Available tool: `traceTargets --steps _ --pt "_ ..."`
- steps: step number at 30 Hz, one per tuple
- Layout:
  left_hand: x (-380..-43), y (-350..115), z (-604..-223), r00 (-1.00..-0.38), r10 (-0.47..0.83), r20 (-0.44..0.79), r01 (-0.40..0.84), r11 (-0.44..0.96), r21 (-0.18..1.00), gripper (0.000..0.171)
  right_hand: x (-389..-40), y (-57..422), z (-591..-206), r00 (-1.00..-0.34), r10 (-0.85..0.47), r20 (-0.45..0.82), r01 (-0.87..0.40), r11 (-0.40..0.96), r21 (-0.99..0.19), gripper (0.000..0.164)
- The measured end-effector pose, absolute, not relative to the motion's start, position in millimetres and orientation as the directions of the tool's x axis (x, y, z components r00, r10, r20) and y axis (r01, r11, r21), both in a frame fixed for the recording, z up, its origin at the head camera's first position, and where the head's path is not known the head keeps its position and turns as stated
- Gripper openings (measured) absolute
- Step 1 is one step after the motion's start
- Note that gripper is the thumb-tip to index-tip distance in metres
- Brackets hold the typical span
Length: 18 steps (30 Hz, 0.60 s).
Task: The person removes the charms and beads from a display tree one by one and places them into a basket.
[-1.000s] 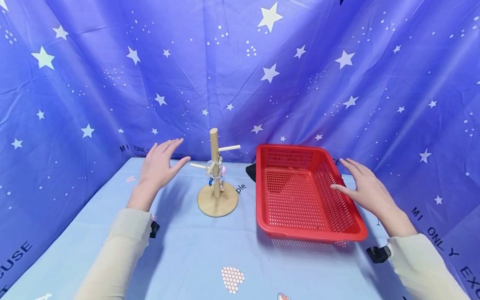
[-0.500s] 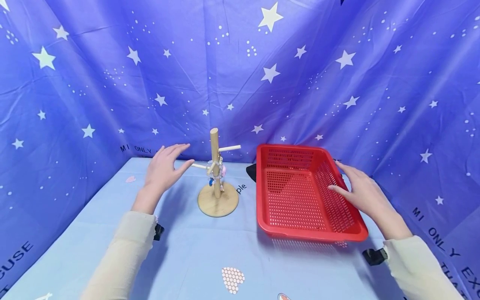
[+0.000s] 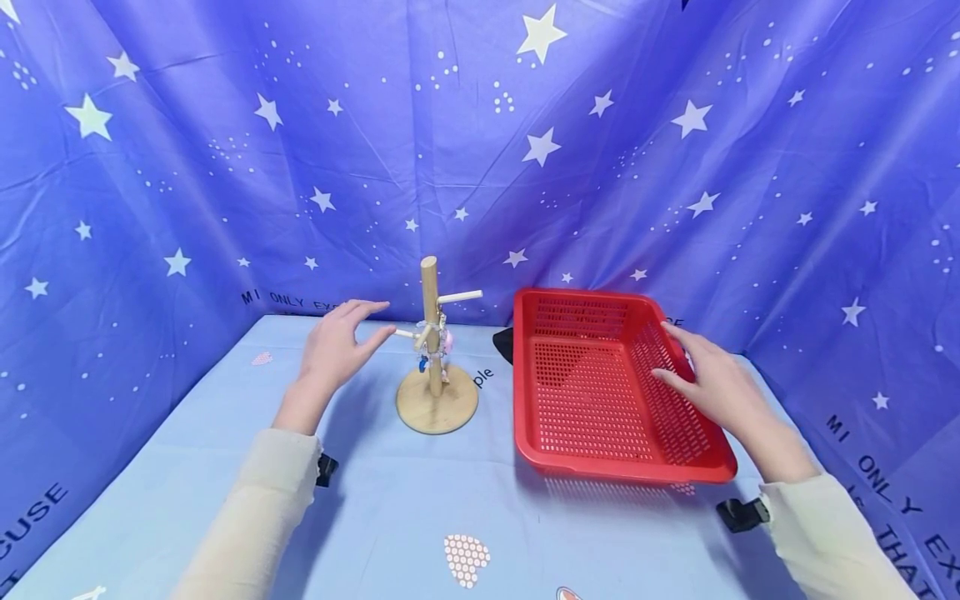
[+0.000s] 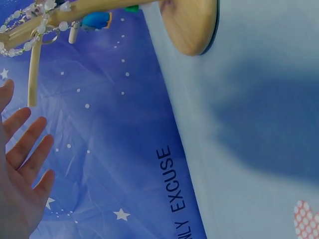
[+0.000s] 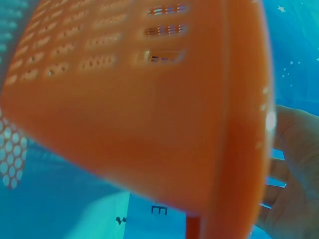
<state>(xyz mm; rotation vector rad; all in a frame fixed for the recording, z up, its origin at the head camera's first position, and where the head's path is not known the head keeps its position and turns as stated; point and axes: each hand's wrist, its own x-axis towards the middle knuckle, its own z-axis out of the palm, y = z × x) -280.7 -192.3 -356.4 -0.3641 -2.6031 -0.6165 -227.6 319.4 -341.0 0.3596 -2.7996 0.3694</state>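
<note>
- left hand (image 3: 333,346) is held spread by wooden stand (image 3: 436,385)
- hanging beads (image 4: 44,22) are bunched indistinctly
- right hand (image 5: 299,169), spread, is part-hidden by red basket (image 5: 149,129) in wrist view

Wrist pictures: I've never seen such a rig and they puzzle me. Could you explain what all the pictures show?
There is no machine here, only a person's bare left hand and right hand. The wide picture comes from a camera on the head; the close ones come from wrist cameras. On the pale blue cloth are a wooden stand, hung with pale beads, and a red basket. The left hand is open near the stand's peg; the right is at the basket's rim, though contact is unclear. Neither appears to hold anything.
</note>
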Motion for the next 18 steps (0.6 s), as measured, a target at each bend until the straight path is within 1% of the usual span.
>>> traceTargets --steps 7,10,15,18 --pt "-280 -187 -361 -0.881 0.129 0.455 0.349 0.826 0.442 0.046 -226 312 -338 -0.898 -0.241 0.367 -0.337 0.915 -0.223 0.068" --pt "-281 -186 -363 -0.874 0.126 0.47 0.365 0.808 0.463 0.038 -225 307 -337 -0.891 -0.252 0.378 -0.353 0.908 -0.228 0.063" --pt "-281 -183 -364 -0.862 0.109 0.494 0.39 0.765 0.512 0.021 -224 296 -334 -0.89 -0.263 0.373 -0.37 0.894 -0.252 0.061" --pt "-281 -182 -364 -0.868 0.089 0.488 0.384 0.743 0.548 0.016 -224 290 -332 -0.888 -0.271 0.371 -0.381 0.885 -0.266 0.061"
